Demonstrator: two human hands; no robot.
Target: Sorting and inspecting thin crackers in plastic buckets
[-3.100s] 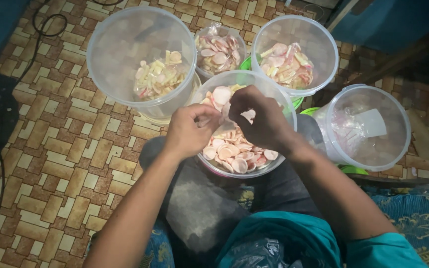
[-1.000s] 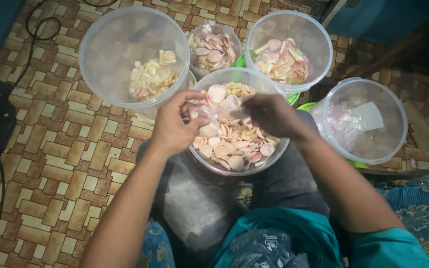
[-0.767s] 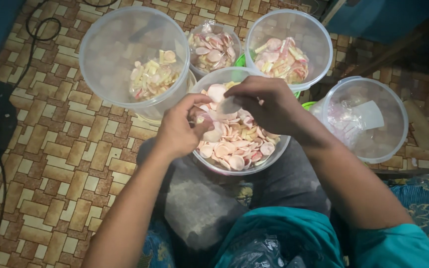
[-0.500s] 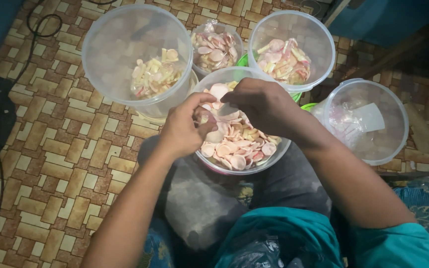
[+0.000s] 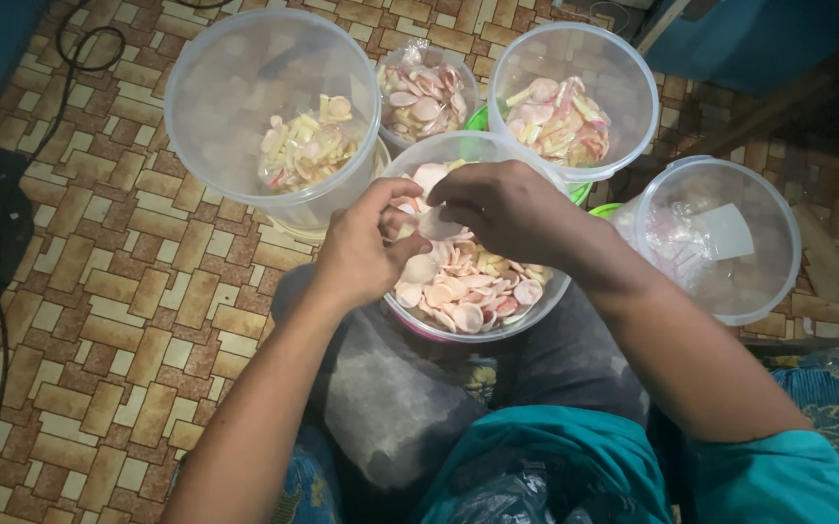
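A clear plastic bowl (image 5: 546, 303) of pale pink and cream round crackers (image 5: 468, 291) is seen at the centre of the view, resting on the person's lap. Both hands are held over its upper rim. The left hand (image 5: 361, 254) is placed at about nine o'clock of the bowl, its fingers curled and pinched toward the thumb around a single pale cracker (image 5: 436, 225). The right hand (image 5: 509, 209) is placed at about twelve o'clock of the bowl, knuckles up, with its fingertips closed onto the same cracker from the other side. The cracker is thus gripped between the two hands, just above the heap in the bowl.

Four more clear tubs are arranged around the bowl. At ten o'clock a large tub (image 5: 216, 146) is seen, holding a small pile of yellowish and pink pieces (image 5: 305, 147). At twelve o'clock a smaller tub (image 5: 466, 78) of pink crackers is set, touching the bowl's rim. At one o'clock a tub (image 5: 623, 126) of mixed pink and yellow pieces is found. At three o'clock a tub (image 5: 778, 262) is seen, holding crumpled clear plastic and a white scrap. The floor (image 5: 99, 320) is covered with a brown basket-weave patterned mat. A black cable (image 5: 70, 68) is laid across it at ten o'clock.
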